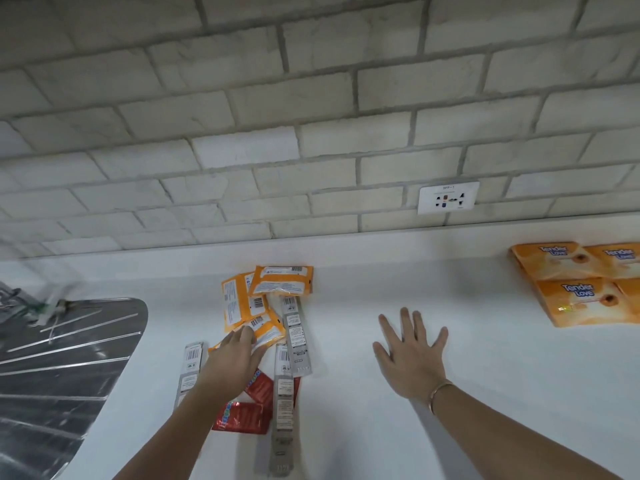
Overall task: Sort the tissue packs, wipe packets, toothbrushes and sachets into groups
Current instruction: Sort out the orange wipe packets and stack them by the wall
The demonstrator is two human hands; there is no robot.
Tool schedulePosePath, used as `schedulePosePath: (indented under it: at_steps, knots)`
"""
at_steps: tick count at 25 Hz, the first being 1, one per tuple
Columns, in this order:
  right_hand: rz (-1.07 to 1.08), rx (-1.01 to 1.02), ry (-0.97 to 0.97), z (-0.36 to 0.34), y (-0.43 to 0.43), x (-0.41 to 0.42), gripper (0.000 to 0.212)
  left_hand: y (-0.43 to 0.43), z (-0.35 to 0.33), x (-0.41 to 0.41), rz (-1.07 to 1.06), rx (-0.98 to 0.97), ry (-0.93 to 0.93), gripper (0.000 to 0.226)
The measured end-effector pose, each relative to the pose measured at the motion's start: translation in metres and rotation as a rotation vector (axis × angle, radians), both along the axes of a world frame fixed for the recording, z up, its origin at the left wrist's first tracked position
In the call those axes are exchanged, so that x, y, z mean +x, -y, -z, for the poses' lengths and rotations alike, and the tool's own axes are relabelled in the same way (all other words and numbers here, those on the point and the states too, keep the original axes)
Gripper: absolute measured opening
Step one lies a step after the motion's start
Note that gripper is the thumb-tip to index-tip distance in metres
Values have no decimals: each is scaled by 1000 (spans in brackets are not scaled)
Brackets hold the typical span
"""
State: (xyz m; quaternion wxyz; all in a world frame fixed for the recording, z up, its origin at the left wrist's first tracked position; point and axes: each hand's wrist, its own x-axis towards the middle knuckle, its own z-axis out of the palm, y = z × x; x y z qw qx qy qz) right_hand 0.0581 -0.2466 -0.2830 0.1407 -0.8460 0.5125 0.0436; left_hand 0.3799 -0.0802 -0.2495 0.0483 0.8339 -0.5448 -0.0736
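left hand point(232, 356) touches orange packet point(268, 330) | right hand point(412, 353) spread over counter point(502, 358)

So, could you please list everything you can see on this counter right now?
Tender Love packs: at least four, orange, counter far right, grouped.
Label-side-up packs: about four, orange, centre pile.
Toothbrush packs: three, grey, in and beside centre pile.
Sachets: two, red, near end of pile.
Socket: one, white, tiled wall.
Drainboard: one, steel, left.
Left hand: touches an orange pack in the pile.
Right hand: spread, over bare counter.
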Motion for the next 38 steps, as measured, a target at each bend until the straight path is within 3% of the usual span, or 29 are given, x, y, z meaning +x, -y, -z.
schedulePosePath:
  at_steps: [4, 10, 13, 15, 18, 22, 25, 27, 30, 34, 38]
  knots:
    - [-84, 216, -42, -14, 15, -13, 69, -4, -11, -5, -117, -96, -185, 21]
    - [-100, 288, -17, -20, 2, -39, 66, -2, -56, -26, -521, -511, -570, 33]
    - [-84, 258, 10, -21, -9, -39, 66, 4, -72, -48, -720, -752, -1070, 36]
    - [-61, 262, 62, -24, -13, -37, 66, 9, -81, -73, -685, -872, -1501, 41]
    - [-40, 241, 117, -28, -24, -39, 65, 16, -100, -122, -603, -925, -1806, 48]
    - [-35, 251, 202, -33, -39, -48, 59, 23, -105, -165, -521, -866, -1892, 54]
    - [337, 649, 644, -72, -34, -57, 30, 29, -97, -194, -487, -863, -1875, 48]
    - [471, 896, 899, -97, -32, -68, 36, 38, -95, -219, -523, -906, -1877, 35]
    - [477, 1079, 1096, -113, -32, -93, 46, 55, -89, -258, -501, -982, -1943, 36]
    - [472, 995, 1139, -109, -19, -144, 40, 85, -76, -325, -469, -851, -2004, 37]
    - [644, 808, 1233, -100, 8, -207, 32, 118, -67, -387, -524, -615, -1953, 35]
